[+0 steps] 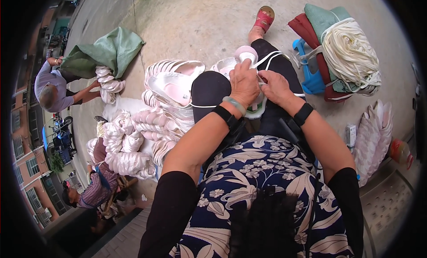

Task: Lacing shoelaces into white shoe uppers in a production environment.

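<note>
Above my lap, both hands work close together at a white-and-pink shoe upper [246,53], whose rounded end pokes out past my fingers. My left hand [243,83] is closed on the upper, its fingers curled and partly hidden. Beside it, my right hand [276,86] pinches a thin white cord [272,54]; the cord loops over my right thigh. Another stretch of it crosses my left knee. Nested white shoe uppers [174,86] with pink insides are stacked just left of my knee. Part of a shoe piece shows below my hands, mostly covered.
Tied bundles of uppers [129,138] pile up at left. Beyond them one person handles a green sack [109,51]; another sits lower left. At right, a white cord hank [349,49] lies on folded sacks by a blue stool [311,78]. More uppers [376,140] and a bottle [400,153] stand nearer.
</note>
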Motion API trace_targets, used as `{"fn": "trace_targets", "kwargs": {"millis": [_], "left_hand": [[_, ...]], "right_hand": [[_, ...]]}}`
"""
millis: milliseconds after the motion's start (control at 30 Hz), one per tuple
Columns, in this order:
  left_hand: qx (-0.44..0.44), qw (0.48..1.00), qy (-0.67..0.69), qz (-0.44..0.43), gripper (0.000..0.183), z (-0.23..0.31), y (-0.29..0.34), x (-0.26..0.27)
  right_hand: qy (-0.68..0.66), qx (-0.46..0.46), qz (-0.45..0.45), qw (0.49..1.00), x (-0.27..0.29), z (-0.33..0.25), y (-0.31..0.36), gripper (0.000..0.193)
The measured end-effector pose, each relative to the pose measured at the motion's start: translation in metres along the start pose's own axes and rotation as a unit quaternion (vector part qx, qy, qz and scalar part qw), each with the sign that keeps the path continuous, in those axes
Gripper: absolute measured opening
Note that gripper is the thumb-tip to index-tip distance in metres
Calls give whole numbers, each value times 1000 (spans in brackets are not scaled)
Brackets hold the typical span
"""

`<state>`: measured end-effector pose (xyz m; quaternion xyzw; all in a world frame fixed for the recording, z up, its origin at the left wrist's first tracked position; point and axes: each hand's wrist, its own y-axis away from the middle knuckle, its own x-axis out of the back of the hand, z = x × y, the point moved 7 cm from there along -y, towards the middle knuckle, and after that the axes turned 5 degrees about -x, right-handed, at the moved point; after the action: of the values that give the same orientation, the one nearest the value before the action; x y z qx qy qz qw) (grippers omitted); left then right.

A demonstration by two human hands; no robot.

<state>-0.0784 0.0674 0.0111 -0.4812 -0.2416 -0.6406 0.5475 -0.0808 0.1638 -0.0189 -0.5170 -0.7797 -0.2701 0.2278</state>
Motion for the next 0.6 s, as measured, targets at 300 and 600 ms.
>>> {"fn": "trace_targets", "kwargs": {"millis": [300,600], "left_hand": [[1,999,-16,-31,14,-20,40,57],[428,790,-416,-142,17,-211,249,260]], "right_hand": [[8,-26,-22,999,3,1,9,38],[-85,-51,-27,995,2,10,19,50]]}}
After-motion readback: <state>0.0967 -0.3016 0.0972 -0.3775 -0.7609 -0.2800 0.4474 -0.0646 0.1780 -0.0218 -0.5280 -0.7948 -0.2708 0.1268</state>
